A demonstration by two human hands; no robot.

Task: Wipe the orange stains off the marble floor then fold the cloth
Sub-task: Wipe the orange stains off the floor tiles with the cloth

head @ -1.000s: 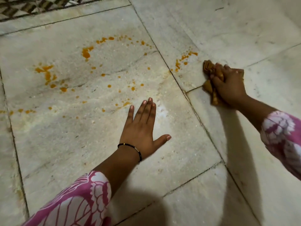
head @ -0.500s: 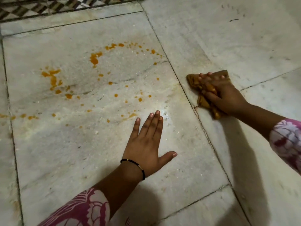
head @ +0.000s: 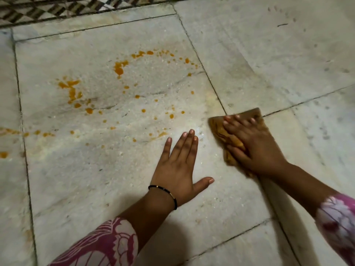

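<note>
Orange stains (head: 119, 69) are spattered in an arc across a large white marble floor slab (head: 92, 173), with more drops at the far left. My right hand (head: 255, 148) presses flat on a crumpled brown-orange cloth (head: 219, 129) lying over the slab joint, just right of the stains. My left hand (head: 177, 166) rests palm down on the slab with fingers spread, holding nothing, a black bangle at its wrist. The hand covers most of the cloth.
A dark patterned border strip (head: 57, 10) runs along the top left edge. Thin dark joints (head: 213, 87) divide the marble slabs. Pink-and-white floral sleeves (head: 107, 244) enter from the bottom and the right. My shadow falls on the floor below the arms.
My right hand has slid the cloth left and nearer across the slab joint; the orange marks near the joint are gone. My left hand stays planted. The camera has shifted.
</note>
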